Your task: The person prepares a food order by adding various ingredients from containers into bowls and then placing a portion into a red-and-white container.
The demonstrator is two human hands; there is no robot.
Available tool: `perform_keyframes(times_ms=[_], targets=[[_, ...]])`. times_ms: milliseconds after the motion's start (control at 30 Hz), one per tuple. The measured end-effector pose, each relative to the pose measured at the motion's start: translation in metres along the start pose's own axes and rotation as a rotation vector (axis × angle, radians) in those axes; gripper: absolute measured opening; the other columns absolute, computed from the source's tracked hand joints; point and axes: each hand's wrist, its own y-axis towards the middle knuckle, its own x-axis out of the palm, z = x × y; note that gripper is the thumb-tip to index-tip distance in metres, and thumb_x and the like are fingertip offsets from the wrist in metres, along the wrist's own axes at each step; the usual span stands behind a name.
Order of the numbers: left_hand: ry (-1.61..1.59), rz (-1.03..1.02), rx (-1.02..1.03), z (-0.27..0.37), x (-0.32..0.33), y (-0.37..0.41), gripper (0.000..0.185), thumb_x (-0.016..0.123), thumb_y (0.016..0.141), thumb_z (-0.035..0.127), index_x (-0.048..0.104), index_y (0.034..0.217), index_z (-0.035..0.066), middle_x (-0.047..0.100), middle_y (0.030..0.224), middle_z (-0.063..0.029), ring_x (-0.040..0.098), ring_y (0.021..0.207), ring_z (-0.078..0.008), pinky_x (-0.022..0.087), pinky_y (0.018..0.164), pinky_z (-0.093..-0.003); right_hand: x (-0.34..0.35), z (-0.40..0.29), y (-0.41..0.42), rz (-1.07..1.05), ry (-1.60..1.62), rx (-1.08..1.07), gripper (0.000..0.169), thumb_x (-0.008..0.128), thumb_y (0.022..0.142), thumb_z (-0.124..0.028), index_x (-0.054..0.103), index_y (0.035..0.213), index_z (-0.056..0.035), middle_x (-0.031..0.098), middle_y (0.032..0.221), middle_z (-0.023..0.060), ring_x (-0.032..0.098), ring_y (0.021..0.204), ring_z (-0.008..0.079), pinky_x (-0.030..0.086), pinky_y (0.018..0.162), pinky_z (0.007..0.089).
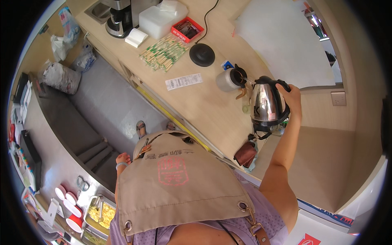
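Note:
My right hand (289,93) is closed round the black handle of a steel electric kettle (263,99), held tilted. The kettle's spout meets the mouth of a glass carafe (227,80) with a black collar and a wooden handle; a thin stream shows between them. My left hand (123,159) hangs low by the apron's left side, fingers loosely curled, with nothing seen in it. The round black kettle base (202,55) lies on the wooden counter (196,107), its cord running back. A paper slip (183,81) with writing lies left of the carafe.
Wrapped chopsticks (165,52), a red box (187,29) and a coffee maker (119,20) stand further back on the counter. A brown cloth pouch (246,153) lies near its edge. Left are bags (61,76), scissors (82,183) and a metal tray of yellow food (99,228).

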Motion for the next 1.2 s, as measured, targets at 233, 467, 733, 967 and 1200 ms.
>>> perform_keyframes(times_ms=[233,467,733,967,1200], targets=[[-0.031,0.012,0.028,-0.034,-0.009,0.076,0.012,0.056,0.090,0.015,0.060,0.094,0.005,0.064,0.072,-0.0101,0.056,0.051,-0.0185,0.047,0.043,-0.0327,0.031,0.044,-0.017,0.046,0.258,0.068,0.046,0.081,0.073,-0.035,0.063,0.086,0.0061,0.060,0.065,0.0070,0.057,0.059,0.0150,0.045,0.054,0.0292],[0.104,-0.067,0.012,0.053,-0.003,0.051,0.011,0.056,0.089,0.014,0.060,0.094,0.005,0.064,0.071,-0.0097,0.056,0.050,-0.0178,0.046,0.042,-0.0325,0.088,0.053,-0.106,0.303,0.783,0.187,0.040,0.079,0.078,-0.022,0.061,0.104,0.0021,0.060,0.083,0.0018,0.052,0.066,0.0092,0.043,0.057,0.0230],[0.225,-0.106,0.080,0.128,-0.007,0.058,0.010,0.057,0.088,0.013,0.060,0.093,0.006,0.064,0.071,-0.0093,0.055,0.048,-0.0171,0.046,0.042,-0.0323,0.162,0.039,-0.173,0.446,1.083,0.213,0.038,0.079,0.078,-0.022,0.059,0.102,-0.0016,0.058,0.081,-0.0008,0.049,0.066,0.0060,0.040,0.057,0.0201],[0.280,-0.132,0.137,0.166,0.002,0.063,0.009,0.057,0.087,0.013,0.061,0.093,0.006,0.064,0.070,-0.0089,0.054,0.046,-0.0165,0.046,0.042,-0.0322,0.220,0.023,-0.196,0.470,1.318,0.261,0.038,0.078,0.079,-0.013,0.059,0.110,-0.0007,0.060,0.090,0.0004,0.053,0.079,0.0082,0.042,0.072,0.0217],[0.303,-0.085,0.140,0.161,-0.008,0.053,0.009,0.058,0.086,0.012,0.061,0.093,0.007,0.064,0.070,-0.0086,0.053,0.045,-0.0158,0.045,0.041,-0.0320,0.253,0.004,-0.183,0.398,1.293,0.219,0.032,0.077,0.079,-0.012,0.060,0.105,-0.0032,0.058,0.087,-0.0017,0.050,0.075,0.0070,0.040,0.069,0.0210]])
